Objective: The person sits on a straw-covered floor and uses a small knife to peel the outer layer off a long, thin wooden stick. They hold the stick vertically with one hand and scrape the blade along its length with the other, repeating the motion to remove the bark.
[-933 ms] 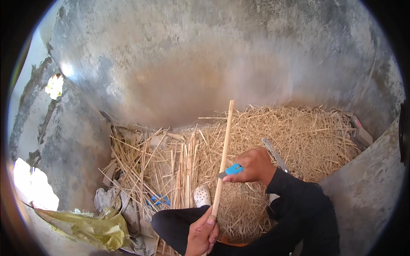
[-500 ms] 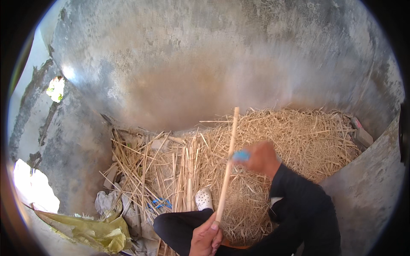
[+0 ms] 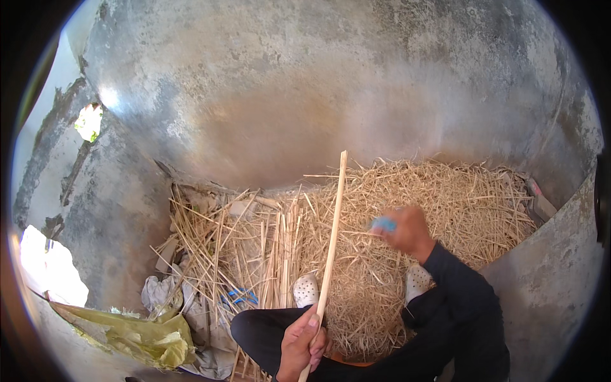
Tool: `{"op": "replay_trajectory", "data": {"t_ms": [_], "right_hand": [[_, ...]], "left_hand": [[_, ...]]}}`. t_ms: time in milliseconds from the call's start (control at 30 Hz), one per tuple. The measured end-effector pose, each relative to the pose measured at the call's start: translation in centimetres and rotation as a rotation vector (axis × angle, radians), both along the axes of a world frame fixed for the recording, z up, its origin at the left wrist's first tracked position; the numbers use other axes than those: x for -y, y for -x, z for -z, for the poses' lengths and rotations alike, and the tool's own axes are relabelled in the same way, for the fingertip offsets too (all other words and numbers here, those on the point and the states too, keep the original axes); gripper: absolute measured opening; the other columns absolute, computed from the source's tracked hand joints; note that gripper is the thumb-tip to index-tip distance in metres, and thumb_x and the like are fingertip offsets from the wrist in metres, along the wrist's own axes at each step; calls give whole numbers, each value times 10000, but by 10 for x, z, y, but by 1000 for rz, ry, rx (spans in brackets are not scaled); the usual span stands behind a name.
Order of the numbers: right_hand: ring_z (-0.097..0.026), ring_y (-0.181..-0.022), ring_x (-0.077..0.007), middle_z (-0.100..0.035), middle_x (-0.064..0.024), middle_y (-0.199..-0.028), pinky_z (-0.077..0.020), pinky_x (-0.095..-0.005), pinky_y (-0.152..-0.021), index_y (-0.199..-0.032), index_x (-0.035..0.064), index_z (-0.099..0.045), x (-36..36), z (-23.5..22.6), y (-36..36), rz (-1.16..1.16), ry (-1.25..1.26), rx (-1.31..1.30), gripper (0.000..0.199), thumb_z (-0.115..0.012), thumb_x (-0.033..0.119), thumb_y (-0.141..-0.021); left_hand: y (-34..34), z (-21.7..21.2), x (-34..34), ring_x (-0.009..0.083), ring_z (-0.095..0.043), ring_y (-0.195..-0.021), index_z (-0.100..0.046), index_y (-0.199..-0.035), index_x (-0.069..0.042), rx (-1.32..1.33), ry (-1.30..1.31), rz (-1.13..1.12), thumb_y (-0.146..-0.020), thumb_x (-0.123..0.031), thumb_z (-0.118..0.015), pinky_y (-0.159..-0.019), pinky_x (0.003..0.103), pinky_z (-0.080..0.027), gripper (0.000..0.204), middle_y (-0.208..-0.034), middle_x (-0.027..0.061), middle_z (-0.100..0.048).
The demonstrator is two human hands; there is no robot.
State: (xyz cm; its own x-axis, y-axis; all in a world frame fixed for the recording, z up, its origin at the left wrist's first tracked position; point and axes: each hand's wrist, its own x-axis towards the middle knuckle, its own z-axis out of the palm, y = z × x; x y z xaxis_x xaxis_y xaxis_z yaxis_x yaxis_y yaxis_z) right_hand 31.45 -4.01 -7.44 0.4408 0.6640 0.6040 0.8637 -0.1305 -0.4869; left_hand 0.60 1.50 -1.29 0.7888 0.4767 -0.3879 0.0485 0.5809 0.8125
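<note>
Head view, nearest stuff first: the left hand (image 3: 299, 344) is wrapped around the bottom end of a long pale stick (image 3: 331, 248), fingers curled shut on it with the thumb laid along the shaft. The stick is held tilted, slanting up and away over the straw pile (image 3: 445, 210), its top end seen against the wall. Dark trouser legs are folded just under that hand, and two white perforated clogs (image 3: 305, 290) are seen resting on the straw, one each side of the stick.

To the right, the right hand (image 3: 407, 232) is blurred; it's closed around something with a blue handle (image 3: 384, 224), but what's on the end can't be made out. It's held clear of the stick, not touching it.

Off to the lower left, a crumpled yellow-green sheet (image 3: 146, 337) and some grey cloth (image 3: 159, 293) are piled beside loose split stalks (image 3: 267, 248). Farthest back, everything is closed in by a grey concrete wall (image 3: 286, 95).
</note>
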Motion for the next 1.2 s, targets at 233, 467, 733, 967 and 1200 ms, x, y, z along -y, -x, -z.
{"op": "replay_trajectory", "data": {"t_ms": [233, 467, 733, 967, 1200], "right_hand": [[-500, -353, -184, -501, -32, -429, -375, -335, -363, -501, 145, -586, -8, -2, 42, -181, 47, 184, 679, -546, 786, -719], [-493, -360, -178, -496, -17, -427, -375, -332, -390, -472, 155, -556, -5, -10, 58, -242, 19, 259, 664, -587, 788, -668], [-516, -391, -186, -490, -27, -446, -393, -337, -418, -497, 130, -541, -18, -6, 37, -149, 46, 214, 665, -587, 759, -706], [-521, -374, -204, -508, -44, -429, -402, -346, -387, -548, 133, -628, -21, 0, 34, -137, 3, 100, 685, -507, 774, -758], [-468, -344, -182, -464, -23, -404, -370, -347, -371, -514, 128, -588, -17, -3, -41, 108, 69, 66, 717, -481, 795, -758]], "left_hand": [[-4, 5, 6, 60, -297, -318, -342, -1406, -34, 158, 282, -7, -1018, -193, -336, -436, 237, -309, 419, -467, -50, -309], [-12, 3, 6, 55, -297, -324, -340, -1407, -42, 193, 351, -2, -1025, -192, -323, -465, 240, -312, 410, -463, -54, -299], [-19, 3, 4, 50, -277, -320, -340, -1405, -44, 178, 364, -12, -1027, -202, -331, -438, 221, -301, 410, -455, -57, -286], [-14, -7, 8, 51, -278, -320, -357, -1397, -31, 82, 267, -26, -1027, -207, -347, -431, 217, -307, 410, -453, -50, -284], [-1, 3, 17, 74, -298, -343, -391, -1347, -21, 112, 187, 61, -1007, -179, -413, -344, 214, -274, 375, -481, -40, -336]]}}
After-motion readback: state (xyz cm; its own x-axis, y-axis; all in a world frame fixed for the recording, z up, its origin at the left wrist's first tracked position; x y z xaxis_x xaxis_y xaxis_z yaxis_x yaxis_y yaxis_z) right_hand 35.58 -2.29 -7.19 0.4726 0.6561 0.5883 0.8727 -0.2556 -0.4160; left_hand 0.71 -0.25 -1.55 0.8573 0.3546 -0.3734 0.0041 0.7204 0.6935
